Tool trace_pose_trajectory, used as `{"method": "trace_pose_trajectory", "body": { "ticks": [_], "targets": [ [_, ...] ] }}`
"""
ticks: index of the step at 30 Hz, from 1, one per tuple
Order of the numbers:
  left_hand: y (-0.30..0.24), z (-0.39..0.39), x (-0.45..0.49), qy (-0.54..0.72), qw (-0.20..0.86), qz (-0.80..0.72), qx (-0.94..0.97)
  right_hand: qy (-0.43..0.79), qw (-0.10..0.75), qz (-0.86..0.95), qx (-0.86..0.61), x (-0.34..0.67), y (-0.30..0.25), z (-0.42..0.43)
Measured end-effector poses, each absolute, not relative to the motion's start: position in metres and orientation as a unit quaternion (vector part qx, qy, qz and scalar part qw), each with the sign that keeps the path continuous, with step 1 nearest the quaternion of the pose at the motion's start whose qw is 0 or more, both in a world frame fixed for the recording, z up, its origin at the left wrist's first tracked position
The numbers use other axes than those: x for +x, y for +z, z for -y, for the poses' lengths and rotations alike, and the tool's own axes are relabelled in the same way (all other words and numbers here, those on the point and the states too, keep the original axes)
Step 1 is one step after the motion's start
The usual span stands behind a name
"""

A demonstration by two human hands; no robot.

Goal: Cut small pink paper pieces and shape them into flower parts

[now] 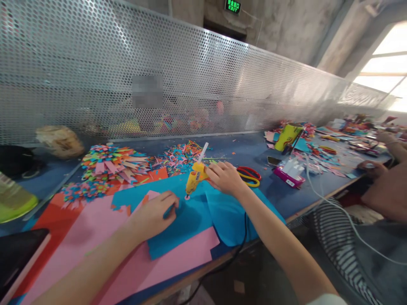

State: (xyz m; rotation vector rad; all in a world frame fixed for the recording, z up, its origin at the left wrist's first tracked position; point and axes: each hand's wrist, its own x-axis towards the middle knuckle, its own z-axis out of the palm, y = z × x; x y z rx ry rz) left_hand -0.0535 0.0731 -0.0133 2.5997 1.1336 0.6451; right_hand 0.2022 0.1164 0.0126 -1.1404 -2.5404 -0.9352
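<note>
My right hand (224, 176) is wrapped round the handle of a yellow glue gun (194, 178). A whitish glue stick (203, 152) juts from its back end, and its nozzle points down at a small pink paper piece (187, 197). That piece lies on a blue paper sheet (187, 224). To the left of the nozzle, my left hand (160, 212) rests on the papers with bent fingers. A gap shows between its thumb and forefinger, and I see nothing held there. Pink paper (184, 258) lies under the blue sheet.
Colourful paper-strip clusters (111, 163) and loose scraps (179, 156) lie behind my hands. Scissors (249, 176) with red and yellow handles and a purple box of glue sticks (289, 173) are at right. A perforated metal screen (190, 84) stands behind. Another person's arm (388, 186) is at far right.
</note>
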Motion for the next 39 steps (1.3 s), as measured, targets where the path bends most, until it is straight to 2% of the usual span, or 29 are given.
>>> {"method": "trace_pose_trajectory", "body": {
  "ticks": [39],
  "targets": [
    [-0.0166, -0.0715, -0.0455, 0.118, 0.024, -0.321, 0.939, -0.396, 0.118, 0.85, -0.327, 0.201, 0.0186, -0.1129]
  ]
}}
